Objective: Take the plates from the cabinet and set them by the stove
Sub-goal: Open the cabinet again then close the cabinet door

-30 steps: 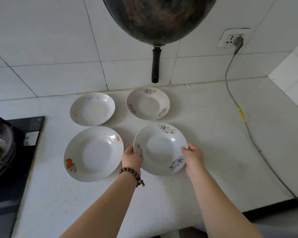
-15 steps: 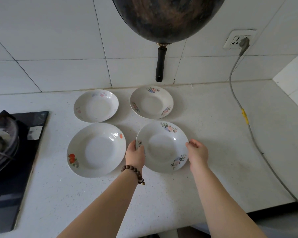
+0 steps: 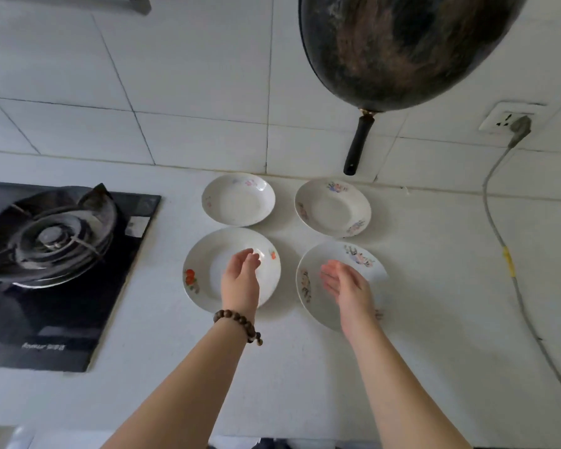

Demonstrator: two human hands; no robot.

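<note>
Worktop is the biggest thing here: pale, speckled, running L to R under a white tiled wall. Next down, the black wok hanging on the wall w/ its handle pointing down, then the stove set into the worktop at far L, burner bare.

Task status, judging by layout: looks basically done. Four plates sit flat on the worktop just R of the stove in a 2x2 block, none stacked, none in a hand. Cabinet isn't in view, so can't tell if more plates are left inside; if not, nothing remains but pulling the hands away.

Plates, big to small: front-right plate, flower print on rim; front-left plate, orange motif, nearest the stove of the front pair; back-right plate; back-left plate, smallest-looking. The two left plates nearly touch at their rims; the R pair sits close but apart.

Hands: left hand hovers over the front-left plate, grip loosely curled, empty, no clear contact w/ the plate. Bead bracelet on that wrist. Right hand is over the front-right plate, fingers spread and palm turned inward, grip empty too. So each front plate lies directly under a hand, w/ neither held; back pair is beyond the fingertips, toward the wall.

Smallest: gray cord from wall socket, well R of plates.
</note>
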